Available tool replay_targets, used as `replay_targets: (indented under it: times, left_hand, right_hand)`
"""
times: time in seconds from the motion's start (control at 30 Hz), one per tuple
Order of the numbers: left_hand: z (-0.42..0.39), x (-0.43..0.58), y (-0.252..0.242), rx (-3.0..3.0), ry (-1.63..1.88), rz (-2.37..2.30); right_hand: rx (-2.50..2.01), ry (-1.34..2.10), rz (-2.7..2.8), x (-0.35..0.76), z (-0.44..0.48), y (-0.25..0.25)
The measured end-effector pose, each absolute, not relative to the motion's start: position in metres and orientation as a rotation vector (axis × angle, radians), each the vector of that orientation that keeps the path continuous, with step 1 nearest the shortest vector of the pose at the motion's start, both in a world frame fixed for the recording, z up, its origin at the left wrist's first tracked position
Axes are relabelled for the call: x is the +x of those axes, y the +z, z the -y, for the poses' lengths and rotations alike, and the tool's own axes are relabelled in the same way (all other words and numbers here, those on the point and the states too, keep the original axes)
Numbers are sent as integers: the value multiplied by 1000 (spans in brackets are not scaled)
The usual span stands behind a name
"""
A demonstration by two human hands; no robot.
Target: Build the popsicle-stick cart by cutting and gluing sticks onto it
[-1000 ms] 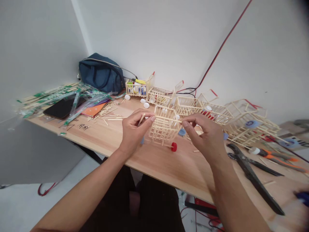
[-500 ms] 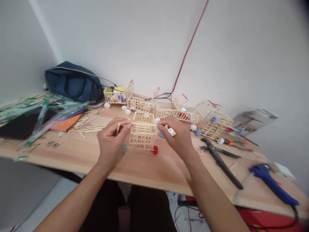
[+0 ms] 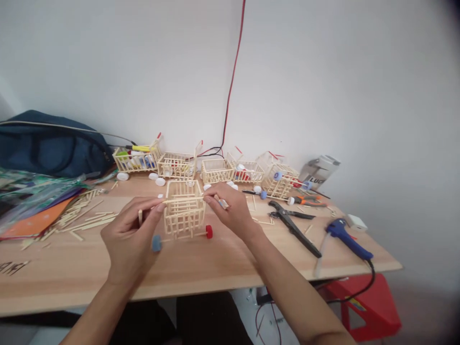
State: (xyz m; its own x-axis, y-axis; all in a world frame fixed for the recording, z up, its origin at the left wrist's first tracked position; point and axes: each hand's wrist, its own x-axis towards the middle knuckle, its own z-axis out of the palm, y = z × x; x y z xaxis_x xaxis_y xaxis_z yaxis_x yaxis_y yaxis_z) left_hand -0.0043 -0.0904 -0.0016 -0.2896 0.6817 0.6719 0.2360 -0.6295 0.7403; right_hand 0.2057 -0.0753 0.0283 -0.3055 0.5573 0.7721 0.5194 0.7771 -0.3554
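Observation:
A miniature shopping cart (image 3: 184,223) made of wooden sticks stands on the bench between my hands. It has a blue wheel (image 3: 156,243) at the left and a red wheel (image 3: 209,232) at the right. Across the cart's top runs a thin wooden stick (image 3: 183,200); whether it touches the cart I cannot tell. My left hand (image 3: 131,235) pinches its left end between thumb and forefinger, with a second short stick (image 3: 140,218) tucked in the same hand. The right end is pinched by my right hand (image 3: 232,208), whose other fingers are curled and partly hidden.
Several finished stick carts (image 3: 216,171) line the wall. Loose sticks (image 3: 86,215) and a blue bag (image 3: 53,146) lie left. Black cutters (image 3: 294,230), orange-handled pliers (image 3: 312,201) and a blue glue gun (image 3: 350,242) with a cord lie right, near the bench's front edge.
The view has swung to the right, so the bench items appear shifted left. Both hands keep their pinch on the stick over the cart, and the blue wheel now shows more fully.

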Motion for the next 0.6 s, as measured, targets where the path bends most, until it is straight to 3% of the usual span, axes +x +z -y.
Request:
replay_targets:
  times: [0.6]
  left_hand:
    - [85, -9, -6, 1724, 1973, -959]
  right_hand:
    - [-940, 48, 1908, 201, 80, 21]
